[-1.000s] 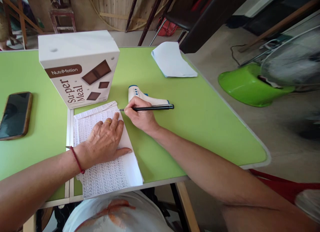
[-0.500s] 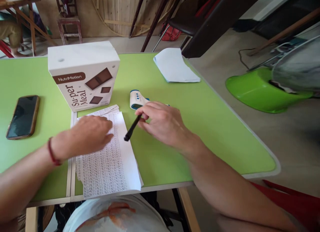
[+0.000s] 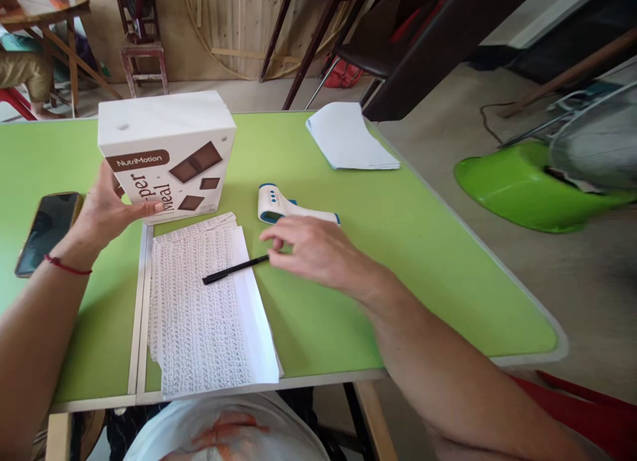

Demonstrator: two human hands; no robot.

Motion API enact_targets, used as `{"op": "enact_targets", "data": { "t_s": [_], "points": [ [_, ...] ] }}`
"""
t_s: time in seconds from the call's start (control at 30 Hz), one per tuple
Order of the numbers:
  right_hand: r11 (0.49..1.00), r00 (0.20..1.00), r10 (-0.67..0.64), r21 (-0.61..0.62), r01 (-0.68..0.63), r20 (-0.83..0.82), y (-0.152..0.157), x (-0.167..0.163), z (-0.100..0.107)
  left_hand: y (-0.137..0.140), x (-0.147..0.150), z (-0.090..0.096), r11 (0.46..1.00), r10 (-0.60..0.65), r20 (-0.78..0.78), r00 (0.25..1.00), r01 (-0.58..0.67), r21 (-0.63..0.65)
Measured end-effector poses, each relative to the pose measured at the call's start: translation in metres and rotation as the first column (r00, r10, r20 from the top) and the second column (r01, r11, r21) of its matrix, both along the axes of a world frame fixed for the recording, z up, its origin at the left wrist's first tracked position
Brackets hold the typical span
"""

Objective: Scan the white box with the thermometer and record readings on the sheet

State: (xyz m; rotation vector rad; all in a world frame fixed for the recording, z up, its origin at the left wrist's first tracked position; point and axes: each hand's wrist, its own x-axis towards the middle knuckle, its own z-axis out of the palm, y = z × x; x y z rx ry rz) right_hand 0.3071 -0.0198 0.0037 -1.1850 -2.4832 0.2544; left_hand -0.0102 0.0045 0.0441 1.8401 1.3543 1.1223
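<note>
On its lower left edge, the white "NutriMotion" box [image 3: 199, 136] is gripped by my left hand [image 3: 107, 209], thumb across the printed front and the other fingers behind the side. The box stands upright on the green table. A black pen [image 3: 233, 269] lies across the handwritten sheets of paper [image 3: 204, 335]. Just past the pen's right end is my right hand [image 3: 316, 252], its thumb and index finger apart with nothing held between them. Right behind that hand lies a white and blue infrared thermometer [image 3: 271, 199], its handle partly covered by the hand.
A phone [image 3: 47, 232] lies left of my left wrist. Folded white papers [image 3: 351, 139] rest near the table's far right edge. A green plastic stool [image 3: 517, 189] stands on the floor to the right. Part of a seated person [image 3: 27, 76] shows at far left.
My right hand has let go of the pen, which now lies on the paper. My left hand has moved off the sheets, left and up, and taken hold of the box.
</note>
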Motion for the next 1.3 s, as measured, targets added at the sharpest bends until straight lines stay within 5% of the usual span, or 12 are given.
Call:
{"op": "enact_targets", "data": {
  "t_s": [0.13,0.3,0.37,0.43,0.5,0.57,0.63,0.73,0.87,1.07,1.3],
  "points": [
    [0.943,0.957,-0.289,0.181,0.279,0.032,0.022,0.021,-0.01,0.003,0.013,-0.016,0.996,-0.08,0.264,0.961,0.086,-0.01],
    [0.94,0.931,-0.341,0.024,0.341,0.131,0.039,0.028,-0.026,-0.003,0.013,-0.011,0.997,0.037,0.247,0.968,-0.053,0.059],
    [0.918,0.918,-0.395,-0.05,0.393,-0.029,0.037,0.023,-0.019,-0.011,0.013,-0.006,0.995,0.066,0.238,0.969,-0.083,0.061],
    [0.901,0.83,-0.428,-0.101,0.422,-0.358,0.028,0.015,-0.004,-0.02,0.017,-0.003,0.998,0.037,0.312,0.949,-0.05,0.034],
    [0.936,0.628,-0.327,-0.152,0.317,-0.706,0.011,0.003,0.015,-0.027,0.023,-0.005,0.999,-0.029,0.428,0.903,0.041,-0.018],
    [0.969,0.48,-0.218,-0.247,0.002,-0.85,-0.01,-0.009,0.032,-0.031,0.029,-0.011,0.99,-0.065,0.469,0.881,0.117,-0.083],
    [0.898,0.408,-0.193,-0.329,-0.294,-0.892,-0.03,-0.021,0.043,-0.031,0.035,-0.017,0.983,-0.061,0.44,0.896,0.13,-0.128],
    [0.74,0.369,-0.266,-0.434,-0.514,-0.891,-0.048,-0.037,0.049,-0.029,0.039,-0.022,0.982,-0.039,0.386,0.922,0.107,-0.158],
    [0.611,0.361,-0.395,-0.535,-0.584,-0.845,-0.048,-0.056,0.043,-0.027,0.038,-0.023,0.985,-0.003,0.33,0.944,0.06,-0.163],
    [0.609,0.303,-0.477,-0.558,-0.563,-0.825,-0.046,-0.078,0.025,-0.027,0.031,-0.033,0.977,-0.056,0.383,0.922,0.129,-0.169],
    [0.499,0.314,-0.544,-0.601,-0.625,-0.778,-0.043,-0.082,0.042,-0.024,0.024,-0.035,0.941,-0.174,0.437,0.882,0.28,-0.191]
  ]
}}
